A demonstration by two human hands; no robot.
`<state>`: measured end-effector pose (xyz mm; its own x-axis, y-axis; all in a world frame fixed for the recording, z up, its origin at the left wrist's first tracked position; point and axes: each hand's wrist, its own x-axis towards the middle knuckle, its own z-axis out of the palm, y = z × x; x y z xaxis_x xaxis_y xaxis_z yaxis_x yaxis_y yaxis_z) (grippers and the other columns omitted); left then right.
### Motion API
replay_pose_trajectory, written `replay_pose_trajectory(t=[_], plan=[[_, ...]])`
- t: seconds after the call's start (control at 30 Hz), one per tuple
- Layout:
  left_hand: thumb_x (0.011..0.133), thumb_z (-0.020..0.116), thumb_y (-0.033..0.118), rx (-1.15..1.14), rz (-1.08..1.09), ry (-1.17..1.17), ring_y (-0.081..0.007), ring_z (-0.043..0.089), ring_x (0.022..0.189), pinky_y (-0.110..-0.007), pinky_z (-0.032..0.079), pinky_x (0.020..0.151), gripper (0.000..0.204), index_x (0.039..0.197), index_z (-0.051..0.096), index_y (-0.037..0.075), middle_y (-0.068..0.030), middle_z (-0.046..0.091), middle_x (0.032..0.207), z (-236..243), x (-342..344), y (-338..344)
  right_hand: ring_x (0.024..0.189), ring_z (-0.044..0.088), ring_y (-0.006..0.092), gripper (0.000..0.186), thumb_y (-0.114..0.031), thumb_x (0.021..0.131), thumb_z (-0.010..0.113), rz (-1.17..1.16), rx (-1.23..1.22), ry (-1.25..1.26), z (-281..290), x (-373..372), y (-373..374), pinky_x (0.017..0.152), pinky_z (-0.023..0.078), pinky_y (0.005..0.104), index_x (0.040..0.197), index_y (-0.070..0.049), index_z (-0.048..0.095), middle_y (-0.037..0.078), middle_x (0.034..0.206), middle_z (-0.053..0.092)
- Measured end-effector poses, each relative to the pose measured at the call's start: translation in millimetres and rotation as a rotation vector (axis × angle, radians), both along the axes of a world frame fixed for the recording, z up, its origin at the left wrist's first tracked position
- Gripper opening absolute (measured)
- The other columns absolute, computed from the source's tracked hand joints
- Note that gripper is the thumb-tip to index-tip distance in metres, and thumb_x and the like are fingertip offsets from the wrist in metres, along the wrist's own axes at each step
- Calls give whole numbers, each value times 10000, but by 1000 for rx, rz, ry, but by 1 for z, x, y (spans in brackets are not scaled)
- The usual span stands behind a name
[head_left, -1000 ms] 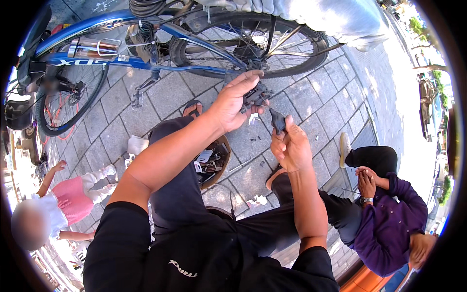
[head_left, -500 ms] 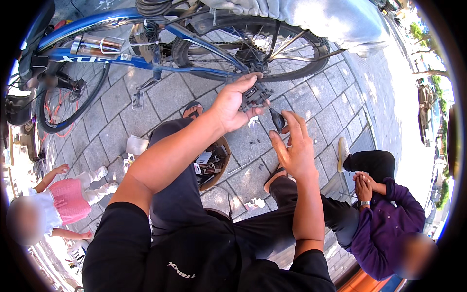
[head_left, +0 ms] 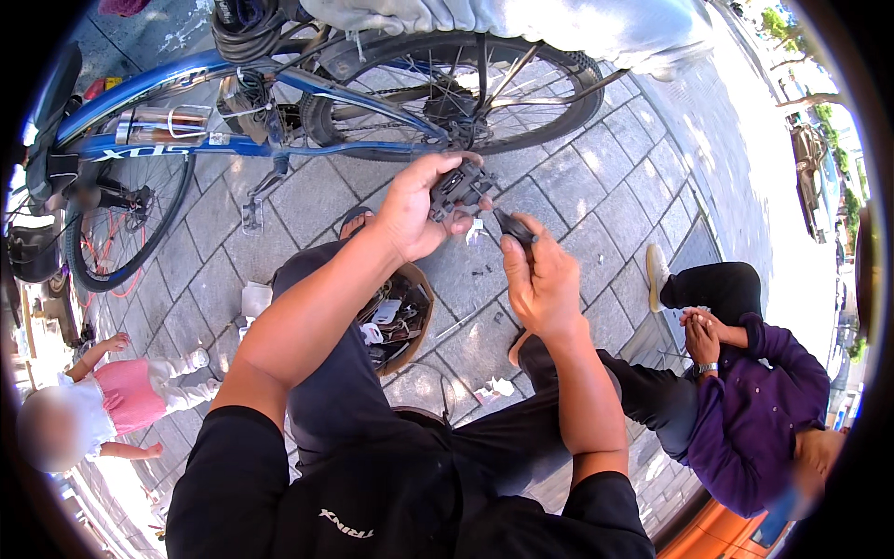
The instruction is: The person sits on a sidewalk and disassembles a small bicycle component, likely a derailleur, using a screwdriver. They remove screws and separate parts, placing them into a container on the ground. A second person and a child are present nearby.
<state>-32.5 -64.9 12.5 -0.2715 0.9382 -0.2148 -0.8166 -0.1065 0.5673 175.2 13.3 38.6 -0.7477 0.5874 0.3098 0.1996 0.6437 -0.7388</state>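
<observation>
Two bare hands, both occupied. Left hand (head_left: pixel 421 212): partly curled, thumb and fingers gripping one dark mechanical part (head_left: pixel 459 189). Right hand (head_left: pixel 543 278): thumb and fingers closed on one black tool (head_left: pixel 515 226), near end pointing at the part; can't tell if they touch. Part sits in the left hand, up and left of the right hand.

Beyond both hands: one blue bicycle (head_left: pixel 177 146), two wheels visible. Rear wheel (head_left: pixel 521 144) just past the left hand, front wheel (head_left: pixel 181 191) well off to its left. One pedal (head_left: pixel 251 217) visible, left of the left hand. One grey cover (head_left: pixel 549 33) over the rear wheel's top, beyond the hands.

Nearer the body than the left hand: one open box (head_left: pixel 426 321), mixed small items inside, too jumbled to count. One pale scrap (head_left: pixel 495 389) on paving, below the right hand.

Two other people: one in pink and white (head_left: pixel 138 396) far left of the hands, one in purple (head_left: pixel 756 410) right of the right hand, hands together.
</observation>
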Motion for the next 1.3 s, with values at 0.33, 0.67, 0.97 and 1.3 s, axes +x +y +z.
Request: replay_pose_trajectory(t=[0.33, 0.67, 0.97, 1.3], plan=[[983, 443, 111, 49, 27, 45, -292, 701, 1095, -342, 534, 727, 497, 1464, 509, 5, -198, 705, 1181, 2, 5, 0, 644, 689, 294, 280, -63, 954, 738, -22, 128, 93, -13, -3, 2, 588, 533, 372, 1176, 71, 635, 187, 910, 717], [999, 513, 72, 62, 29, -27, -307, 686, 1168, -332, 518, 740, 477, 1474, 514, 27, -147, 688, 1216, 4, 2, 0, 592, 666, 228, 323, -56, 956, 731, -11, 65, 80, -12, -5, 3, 550, 508, 349, 1234, 68, 620, 133, 781, 668], [1052, 558, 92, 90, 2, -2, -256, 681, 1184, -292, 508, 736, 462, 1512, 507, 81, -64, 674, 1241, 10, 3, -4, 610, 674, 242, 317, -67, 976, 702, -15, 128, 78, -6, -7, 3, 563, 518, 345, 1255, 57, 616, 137, 797, 673], [1021, 589, 96, 87, 17, -42, -293, 668, 1161, -291, 482, 753, 470, 1486, 527, 66, -92, 660, 1236, 9, 3, -2, 641, 686, 285, 375, -18, 926, 737, 35, 239, 114, -13, -7, 6, 583, 533, 368, 1262, 72, 597, 165, 844, 687]])
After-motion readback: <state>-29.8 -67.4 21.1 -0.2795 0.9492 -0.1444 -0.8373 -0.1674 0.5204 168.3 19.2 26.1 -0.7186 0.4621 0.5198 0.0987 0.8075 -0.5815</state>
